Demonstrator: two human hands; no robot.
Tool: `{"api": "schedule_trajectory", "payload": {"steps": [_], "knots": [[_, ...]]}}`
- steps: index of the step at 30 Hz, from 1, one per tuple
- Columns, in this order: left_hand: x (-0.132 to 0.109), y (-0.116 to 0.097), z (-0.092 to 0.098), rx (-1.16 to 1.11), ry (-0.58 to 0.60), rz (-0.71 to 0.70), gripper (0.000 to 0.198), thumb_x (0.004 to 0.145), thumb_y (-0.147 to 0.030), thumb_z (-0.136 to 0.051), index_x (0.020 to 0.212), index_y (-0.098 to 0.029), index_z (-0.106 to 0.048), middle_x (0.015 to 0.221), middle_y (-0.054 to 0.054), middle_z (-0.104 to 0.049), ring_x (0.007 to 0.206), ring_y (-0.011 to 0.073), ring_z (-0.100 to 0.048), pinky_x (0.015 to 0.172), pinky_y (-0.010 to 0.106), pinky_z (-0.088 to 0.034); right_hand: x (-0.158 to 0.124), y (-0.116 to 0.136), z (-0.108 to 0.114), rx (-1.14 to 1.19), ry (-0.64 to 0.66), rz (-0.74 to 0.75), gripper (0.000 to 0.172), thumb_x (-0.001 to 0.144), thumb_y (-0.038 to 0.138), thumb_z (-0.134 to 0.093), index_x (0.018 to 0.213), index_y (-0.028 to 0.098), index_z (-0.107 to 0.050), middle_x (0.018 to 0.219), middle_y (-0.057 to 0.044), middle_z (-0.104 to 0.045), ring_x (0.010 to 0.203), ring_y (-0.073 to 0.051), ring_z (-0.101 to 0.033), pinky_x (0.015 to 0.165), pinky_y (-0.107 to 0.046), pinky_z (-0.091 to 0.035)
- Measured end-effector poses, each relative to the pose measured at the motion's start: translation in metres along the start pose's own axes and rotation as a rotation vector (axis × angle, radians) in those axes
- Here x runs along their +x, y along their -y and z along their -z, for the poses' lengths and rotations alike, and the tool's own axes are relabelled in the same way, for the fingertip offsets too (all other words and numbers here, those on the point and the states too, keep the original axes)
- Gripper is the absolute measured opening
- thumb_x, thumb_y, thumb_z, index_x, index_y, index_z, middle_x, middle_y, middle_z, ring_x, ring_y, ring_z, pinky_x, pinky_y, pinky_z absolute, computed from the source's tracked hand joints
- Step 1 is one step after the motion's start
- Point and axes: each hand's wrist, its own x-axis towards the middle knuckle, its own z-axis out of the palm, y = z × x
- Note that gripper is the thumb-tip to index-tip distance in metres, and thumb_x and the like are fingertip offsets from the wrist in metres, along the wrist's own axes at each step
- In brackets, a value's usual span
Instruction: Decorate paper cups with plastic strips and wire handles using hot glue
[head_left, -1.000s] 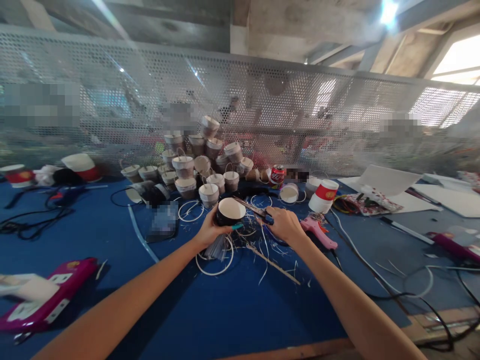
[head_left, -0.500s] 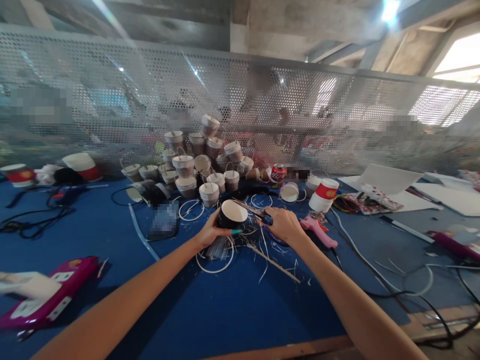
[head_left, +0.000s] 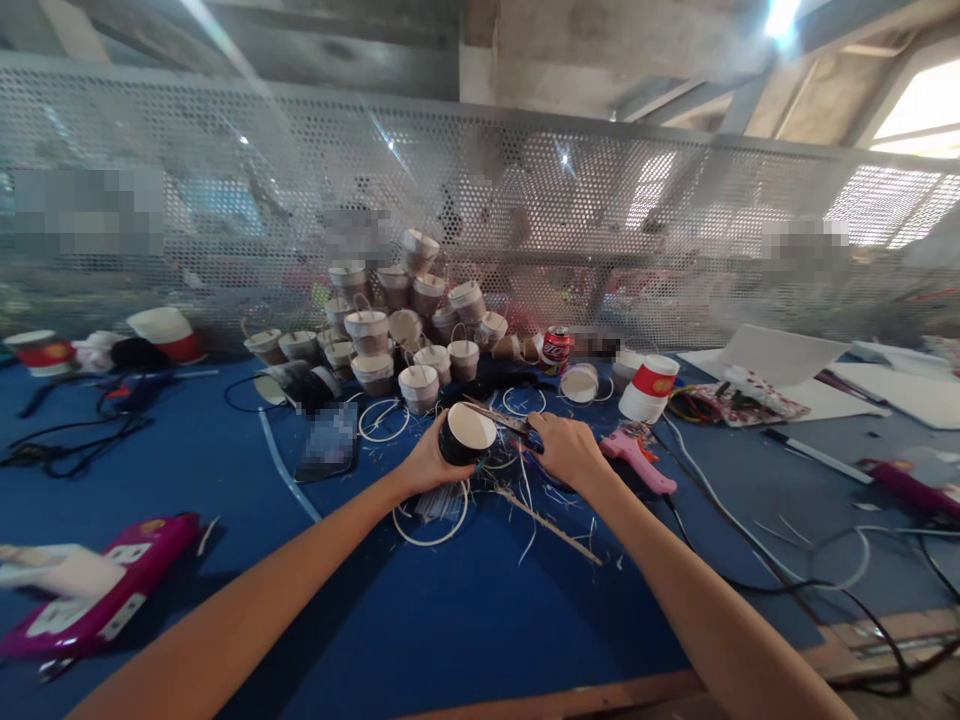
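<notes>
My left hand (head_left: 427,463) is closed round a small dark cup (head_left: 465,434) with a white inside, tilted so its mouth faces right. My right hand (head_left: 568,448) grips a pair of scissors (head_left: 501,417) whose blades reach to the cup's rim. Both hands hover just above the blue table (head_left: 450,620), over white rings and thin cut strips (head_left: 525,495) lying loose there.
A heap of small handled cups (head_left: 405,320) stands behind the hands, before a perforated metal screen (head_left: 225,200). A pink glue gun (head_left: 637,460), a red-banded paper cup (head_left: 649,389) and a drink can (head_left: 554,349) lie right. Cables (head_left: 787,580) trail right; a pink power strip (head_left: 105,590) sits left.
My left hand has turned the cup so its mouth tips further to the right, toward the scissors. My right hand has stayed almost in place.
</notes>
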Motion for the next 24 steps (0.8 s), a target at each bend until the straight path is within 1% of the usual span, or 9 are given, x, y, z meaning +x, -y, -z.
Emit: {"api": "schedule_trajectory", "payload": {"steps": [3,7,11,13,14,17,19,21,24], "knots": [[0.000,0.000,0.001,0.030,0.010,0.006,0.074,0.053,-0.022,-0.074,0.119,-0.014,-0.042,0.110,0.010,-0.058,0.102,0.0244,-0.054,0.093,0.041,-0.041,0.000,0.001,0.000,0.020,0.022,0.001,0.047,0.087,0.057,-0.030,0.101,0.020,-0.054,0.094,-0.008,-0.066,0.082,-0.023,-0.063,0.062,-0.028,-0.040],[0.000,-0.002,0.001,-0.023,0.002,0.064,0.075,0.051,-0.020,-0.075,0.118,-0.013,-0.042,0.109,0.011,-0.058,0.101,0.0260,-0.055,0.092,0.043,-0.041,0.002,0.000,-0.002,0.042,0.034,-0.018,0.049,0.086,0.060,-0.028,0.099,0.021,-0.055,0.093,-0.007,-0.067,0.083,-0.023,-0.063,0.062,-0.028,-0.040],[-0.002,-0.005,0.001,-0.209,0.054,0.151,0.079,0.051,-0.020,-0.076,0.120,-0.015,-0.038,0.099,0.009,-0.061,0.090,0.0253,-0.061,0.083,0.043,-0.046,0.003,-0.001,-0.001,0.029,0.075,-0.046,0.053,0.086,0.061,-0.025,0.100,0.021,-0.056,0.092,-0.008,-0.068,0.083,-0.023,-0.064,0.064,-0.029,-0.040],[-0.002,-0.006,0.000,-0.303,0.073,0.180,0.081,0.052,-0.019,-0.076,0.121,-0.017,-0.035,0.098,0.008,-0.061,0.085,0.0245,-0.063,0.080,0.041,-0.048,0.003,-0.001,-0.001,0.023,0.101,-0.052,0.053,0.087,0.060,-0.023,0.101,0.021,-0.057,0.091,-0.009,-0.068,0.083,-0.024,-0.064,0.065,-0.029,-0.040],[-0.002,-0.006,0.000,-0.322,0.056,0.182,0.081,0.051,-0.018,-0.077,0.121,-0.017,-0.035,0.099,0.007,-0.060,0.086,0.0243,-0.063,0.080,0.041,-0.048,0.003,0.000,-0.001,0.026,0.102,-0.054,0.053,0.087,0.059,-0.023,0.101,0.020,-0.056,0.091,-0.009,-0.068,0.083,-0.024,-0.064,0.065,-0.030,-0.040],[0.000,-0.003,0.001,-0.343,-0.066,0.172,0.081,0.047,-0.014,-0.079,0.118,-0.018,-0.041,0.106,0.007,-0.058,0.097,0.0240,-0.059,0.085,0.037,-0.046,0.004,0.001,-0.002,0.051,0.068,-0.082,0.049,0.087,0.056,-0.028,0.102,0.019,-0.055,0.093,-0.010,-0.067,0.083,-0.024,-0.063,0.066,-0.030,-0.041],[0.002,-0.001,0.001,-0.415,-0.124,0.193,0.079,0.045,-0.013,-0.079,0.116,-0.018,-0.045,0.108,0.007,-0.058,0.100,0.0239,-0.057,0.087,0.036,-0.045,0.005,0.002,-0.003,0.071,0.056,-0.125,0.045,0.087,0.054,-0.032,0.101,0.016,-0.053,0.093,-0.011,-0.067,0.083,-0.024,-0.063,0.066,-0.030,-0.041],[0.004,0.001,0.002,-0.535,-0.145,0.239,0.075,0.046,-0.012,-0.079,0.114,-0.017,-0.049,0.107,0.007,-0.060,0.097,0.0243,-0.058,0.085,0.036,-0.047,0.006,0.003,-0.003,0.101,0.053,-0.166,0.042,0.087,0.050,-0.036,0.101,0.014,-0.052,0.091,-0.013,-0.067,0.083,-0.024,-0.063,0.066,-0.030,-0.041],[0.006,0.004,0.005,-0.692,-0.130,0.310,0.067,0.047,-0.011,-0.076,0.109,-0.016,-0.053,0.101,0.008,-0.063,0.090,0.0247,-0.062,0.081,0.037,-0.049,0.007,0.004,-0.003,0.154,0.051,-0.191,0.039,0.087,0.047,-0.039,0.102,0.013,-0.049,0.091,-0.014,-0.066,0.084,-0.024,-0.063,0.067,-0.029,-0.040]]}}
